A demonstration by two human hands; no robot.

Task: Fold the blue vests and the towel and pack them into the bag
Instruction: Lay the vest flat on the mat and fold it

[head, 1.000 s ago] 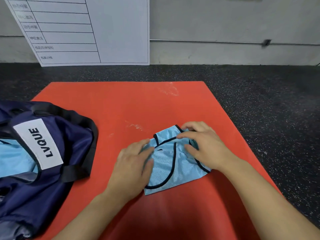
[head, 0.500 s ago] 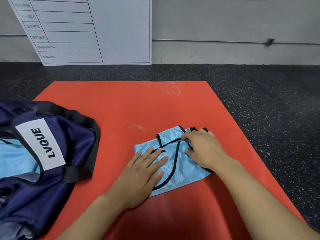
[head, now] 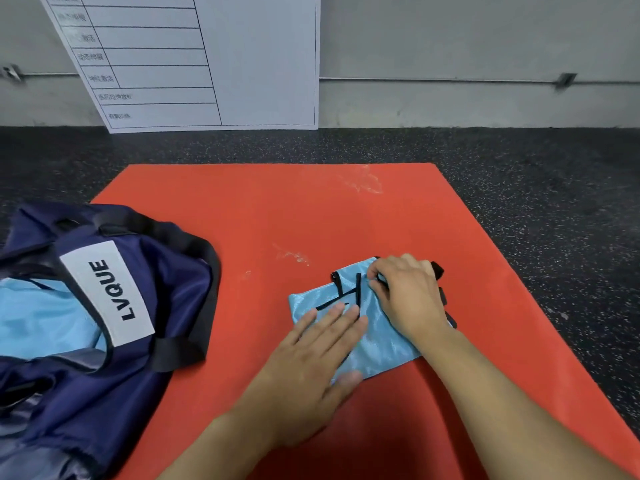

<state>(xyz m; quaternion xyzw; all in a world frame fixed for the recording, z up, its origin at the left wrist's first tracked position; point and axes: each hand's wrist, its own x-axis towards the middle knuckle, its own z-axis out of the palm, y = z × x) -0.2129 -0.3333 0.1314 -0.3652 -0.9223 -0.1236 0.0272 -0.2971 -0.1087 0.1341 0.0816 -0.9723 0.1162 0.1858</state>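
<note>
Both hands rest on a folded blue vest (head: 372, 327) lying on the orange mat (head: 242, 216), right of its middle. The left hand (head: 311, 368) lies flat, fingers straight and spread, pressing the vest's near left part, with its thumb at the near edge. The right hand (head: 410, 296) covers the vest's far right part, its fingers curled and pinching the fabric beside the black trim at the far corner. The two hands sit close together without touching, the vest between and beneath them. Folded into a rough rectangle, the vest has its long axis running from the near right toward the far left, and the black-edged straps point away from the person.

Left of the hands, partly on the mat, a navy bag (head: 166, 306) lies open, well apart from the vest. Its white label (head: 107, 292) reads "LVQUE", and light blue fabric (head: 41, 320) shows inside the opening.

Beyond the mat is dark speckled floor (head: 519, 161). A white board (head: 207, 60) with a ruled table leans against the grey wall (head: 467, 39); its writing is too small to read.
</note>
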